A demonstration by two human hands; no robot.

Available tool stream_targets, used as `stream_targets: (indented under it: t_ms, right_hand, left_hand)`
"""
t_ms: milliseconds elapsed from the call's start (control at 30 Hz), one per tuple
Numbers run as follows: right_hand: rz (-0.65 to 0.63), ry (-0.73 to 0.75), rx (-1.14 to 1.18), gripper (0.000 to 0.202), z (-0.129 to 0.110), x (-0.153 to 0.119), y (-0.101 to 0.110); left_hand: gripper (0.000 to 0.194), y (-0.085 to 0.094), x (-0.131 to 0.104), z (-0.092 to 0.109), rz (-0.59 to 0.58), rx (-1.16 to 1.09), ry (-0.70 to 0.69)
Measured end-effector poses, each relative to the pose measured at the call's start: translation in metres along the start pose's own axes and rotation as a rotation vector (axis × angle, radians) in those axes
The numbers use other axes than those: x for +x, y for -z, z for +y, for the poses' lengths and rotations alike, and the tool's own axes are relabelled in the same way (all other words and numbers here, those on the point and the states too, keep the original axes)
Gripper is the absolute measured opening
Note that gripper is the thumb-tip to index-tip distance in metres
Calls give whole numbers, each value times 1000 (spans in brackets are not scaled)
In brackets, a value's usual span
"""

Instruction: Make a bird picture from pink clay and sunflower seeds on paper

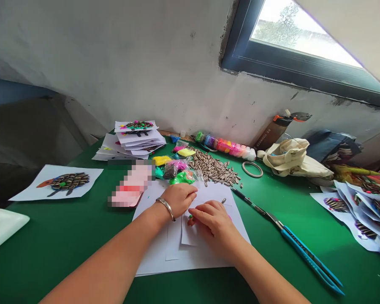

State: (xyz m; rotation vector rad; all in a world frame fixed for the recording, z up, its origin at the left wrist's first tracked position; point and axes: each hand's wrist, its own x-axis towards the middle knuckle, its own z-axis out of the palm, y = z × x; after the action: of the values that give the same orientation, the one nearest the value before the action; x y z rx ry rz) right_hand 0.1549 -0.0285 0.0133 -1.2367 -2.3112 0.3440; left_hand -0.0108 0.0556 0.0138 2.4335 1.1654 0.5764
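Observation:
My left hand (179, 200), with a silver bracelet at the wrist, rests on the upper part of the white paper sheets (152, 253); its fingers are together and whatever they may hold is hidden. To its right, my right hand (213, 219) lies over a smaller white paper (187, 237), palm down with fingers bent. Small bits of green and orange show beside its fingertips, and a spot of pink at its far side; the rest is covered by the hand. A single sunflower seed (223, 201) lies on the paper just beyond the right hand.
Sunflower seeds (212, 166) and bagged coloured clay (177, 164) lie behind the sheets. A partly blurred pink object (131, 188) is left. At right are tape (252, 169), blue-handled tweezers (310, 255) and a bag (288, 156). Seed-decorated papers (71, 181) lie left; more are stacked behind and right.

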Motion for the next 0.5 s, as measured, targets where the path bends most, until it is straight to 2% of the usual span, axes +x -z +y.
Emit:
stream_targets:
  t_ms: [200, 500]
  right_hand:
    - [-6, 31, -57, 19, -2, 2, 1]
    - [-18, 46, -90, 23, 0, 2, 2]
  left_hand:
    - [23, -1, 0, 0, 10, -6, -1]
    - [23, -2, 0, -1, 4, -7, 1]
